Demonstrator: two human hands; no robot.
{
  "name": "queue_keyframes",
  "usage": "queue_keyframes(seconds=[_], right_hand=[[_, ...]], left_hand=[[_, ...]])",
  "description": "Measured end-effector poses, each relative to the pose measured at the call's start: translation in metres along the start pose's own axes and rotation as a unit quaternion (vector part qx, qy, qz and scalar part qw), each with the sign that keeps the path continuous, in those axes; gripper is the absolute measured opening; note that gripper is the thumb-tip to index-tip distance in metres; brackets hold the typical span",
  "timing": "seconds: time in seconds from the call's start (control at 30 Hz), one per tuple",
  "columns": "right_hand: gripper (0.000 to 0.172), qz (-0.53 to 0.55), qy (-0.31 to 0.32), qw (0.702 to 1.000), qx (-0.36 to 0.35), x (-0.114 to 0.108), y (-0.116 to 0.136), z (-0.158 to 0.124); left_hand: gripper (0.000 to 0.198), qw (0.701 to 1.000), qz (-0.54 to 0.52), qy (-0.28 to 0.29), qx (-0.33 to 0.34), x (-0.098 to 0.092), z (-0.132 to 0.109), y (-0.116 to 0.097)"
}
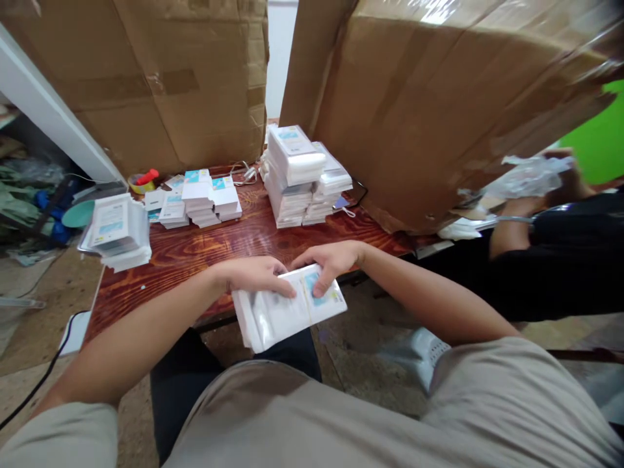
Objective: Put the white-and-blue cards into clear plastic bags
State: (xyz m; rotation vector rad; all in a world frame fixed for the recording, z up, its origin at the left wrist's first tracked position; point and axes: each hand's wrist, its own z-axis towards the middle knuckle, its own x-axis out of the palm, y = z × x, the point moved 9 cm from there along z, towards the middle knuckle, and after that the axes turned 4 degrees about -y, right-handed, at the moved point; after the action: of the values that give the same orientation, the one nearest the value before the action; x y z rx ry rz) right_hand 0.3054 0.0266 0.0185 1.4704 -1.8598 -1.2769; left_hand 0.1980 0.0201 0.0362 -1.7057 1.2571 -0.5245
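Observation:
A bundle of clear plastic packets (277,318) with white-and-blue printed inserts is held over my lap, at the table's front edge. A thin yellowish band runs across it. My left hand (258,274) is closed on the bundle's left part, thumb flat on top. From the far right side, my right hand (334,263) grips it too, its thumb pressed on the blue print. The fingers under the bundle are hidden. Beyond my hands stands a tall stack of similar packets (292,162) on the wooden table (195,250).
Another packet stack (119,227) sits at the table's left end. Small piles of printed cards (197,201) lie beside it, near a tape roll (141,185) and a white cable (248,174). Large cardboard boxes (195,84) rise behind. At right, another person's hand (568,175) holds clear plastic.

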Motion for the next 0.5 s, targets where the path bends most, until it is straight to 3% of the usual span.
queue_keyframes(seconds=[0.03,0.1,0.17,0.23,0.27,0.33,0.37,0.43,0.5], right_hand=[[0.081,0.056,-0.027,0.998,-0.025,-0.004,-0.009,-0.003],[0.085,0.15,-0.126,0.976,-0.099,-0.025,-0.024,-0.02],[0.082,0.218,-0.27,0.921,-0.176,-0.064,-0.034,-0.05],[0.072,0.243,-0.418,0.841,-0.243,-0.111,-0.036,-0.088],[0.068,0.244,-0.477,0.802,-0.265,-0.136,-0.033,-0.106],[0.058,0.239,-0.576,0.726,-0.289,-0.187,-0.02,-0.134],[0.052,0.245,-0.605,0.706,-0.275,-0.212,-0.014,-0.141],[0.041,0.266,-0.659,0.671,-0.213,-0.26,-0.009,-0.149],[0.037,0.263,-0.687,0.664,-0.135,-0.299,-0.008,-0.148]], left_hand=[[0.047,0.999,-0.05,0.008,-0.003,-0.005,0.0,-0.005],[0.058,0.982,-0.183,-0.033,0.038,-0.032,-0.002,-0.02],[0.063,0.932,-0.309,-0.152,0.115,-0.078,-0.012,-0.027],[0.06,0.867,-0.369,-0.295,0.159,-0.12,-0.026,-0.012],[0.055,0.844,-0.372,-0.352,0.156,-0.131,-0.031,0.002],[0.045,0.828,-0.355,-0.419,0.111,-0.135,-0.032,0.035],[0.041,0.83,-0.341,-0.432,0.096,-0.131,-0.029,0.05],[0.032,0.837,-0.305,-0.447,0.083,-0.117,-0.025,0.075],[0.03,0.845,-0.285,-0.448,0.066,-0.099,-0.025,0.098]])
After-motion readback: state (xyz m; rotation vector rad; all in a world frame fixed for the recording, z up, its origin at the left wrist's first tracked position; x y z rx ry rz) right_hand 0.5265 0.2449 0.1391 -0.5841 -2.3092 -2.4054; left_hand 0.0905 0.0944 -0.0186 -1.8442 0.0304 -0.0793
